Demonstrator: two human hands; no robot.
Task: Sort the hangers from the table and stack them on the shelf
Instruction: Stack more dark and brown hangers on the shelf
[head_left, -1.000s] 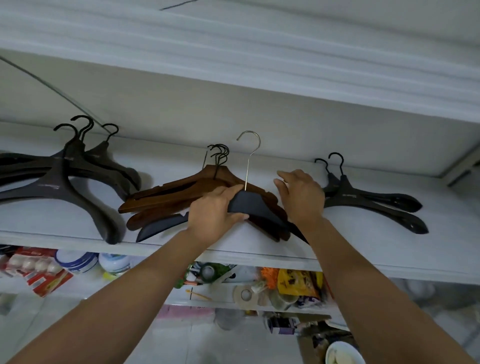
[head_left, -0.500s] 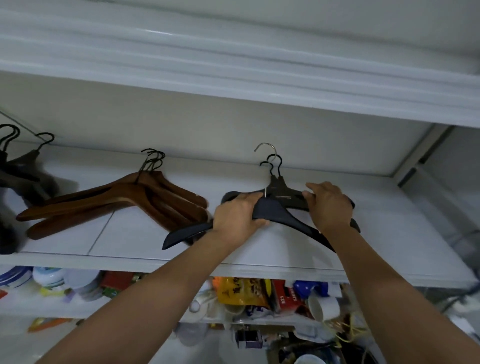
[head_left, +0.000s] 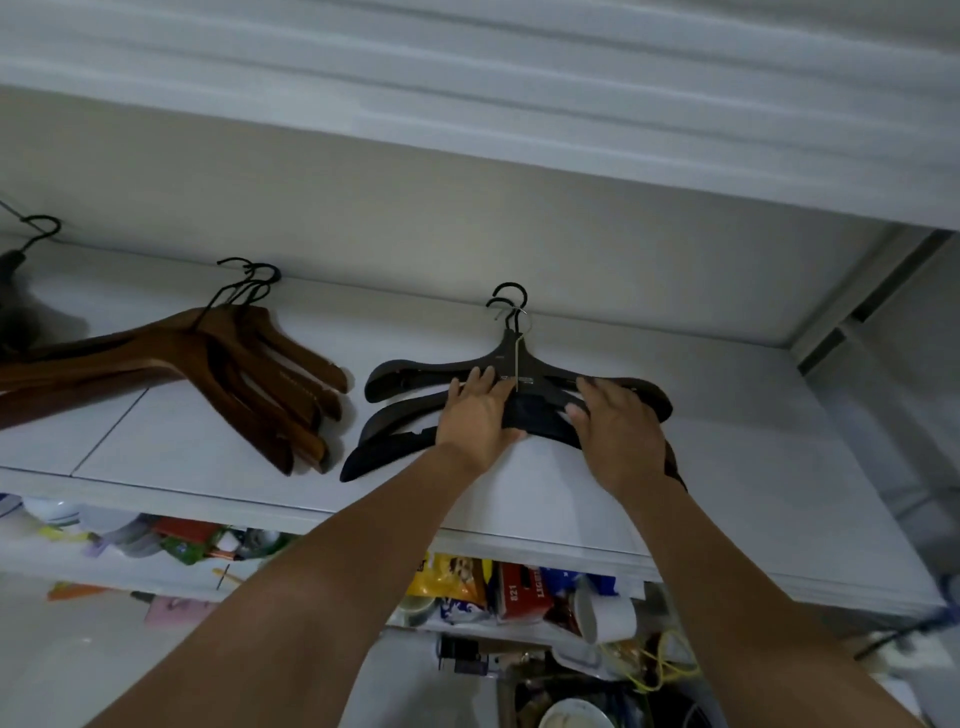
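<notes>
On the white shelf (head_left: 753, 493) lies a stack of black hangers (head_left: 410, 371), hooks pointing to the back wall. On top of it rests a dark hanger with a silver hook (head_left: 543, 418). My left hand (head_left: 475, 421) lies on the left side of that hanger, fingers straight over the stack. My right hand (head_left: 618, 431) lies flat on its right side, covering the right arms of the stack. To the left sits a pile of brown wooden hangers (head_left: 249, 374).
Another dark hanger (head_left: 10, 265) shows at the far left edge of the shelf. A lower shelf holds packets (head_left: 467, 577), a white mug (head_left: 605, 616) and other clutter. Bare shelf surface lies to the right of the black stack.
Both hands carried the silver-hooked dark hanger rightwards from the brown pile and laid it on the black stack. The view turned right with them.
</notes>
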